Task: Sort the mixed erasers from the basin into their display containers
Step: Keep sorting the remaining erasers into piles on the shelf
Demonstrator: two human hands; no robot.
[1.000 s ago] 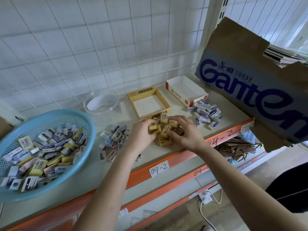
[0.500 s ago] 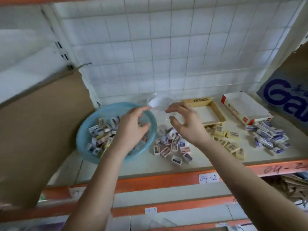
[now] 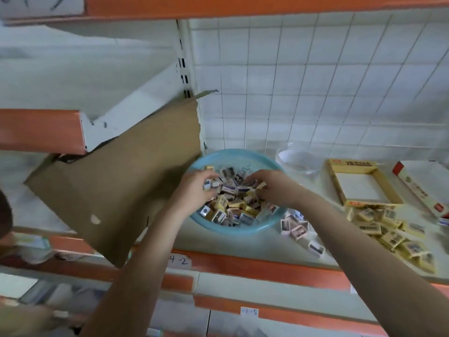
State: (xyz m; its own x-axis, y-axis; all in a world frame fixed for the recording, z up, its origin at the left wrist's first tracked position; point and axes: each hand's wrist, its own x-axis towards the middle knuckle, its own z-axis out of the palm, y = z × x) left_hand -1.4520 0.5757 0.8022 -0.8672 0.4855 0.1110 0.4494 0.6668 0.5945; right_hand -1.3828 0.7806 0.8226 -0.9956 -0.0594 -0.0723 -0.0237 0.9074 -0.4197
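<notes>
A blue basin (image 3: 233, 231) on the shelf holds several mixed erasers (image 3: 234, 211), yellow, white and blue-labelled. Both my hands are inside it. My left hand (image 3: 194, 192) grips a few small white erasers (image 3: 209, 184) at its fingertips. My right hand (image 3: 273, 188) curls into the heap and pinches a yellow eraser (image 3: 261, 185). To the right stand an empty clear round container (image 3: 298, 161), an empty yellow box (image 3: 349, 164) and a red-and-white box (image 3: 418, 188), cut off by the frame edge. Sorted heaps lie in front: white erasers (image 3: 297, 227) and yellow erasers (image 3: 388, 231).
A torn cardboard sheet (image 3: 116, 190) leans against the basin's left side. The shelf's orange front edge (image 3: 267, 266) runs below my forearms, with lower shelves under it. An orange beam (image 3: 218, 6) of the upper shelf crosses the top. White wire grid backs the shelf.
My hands left the yellow heap, swung left over the basin and are now down among its erasers, each holding some. The view turned left; the blue-lettered carton is out of frame.
</notes>
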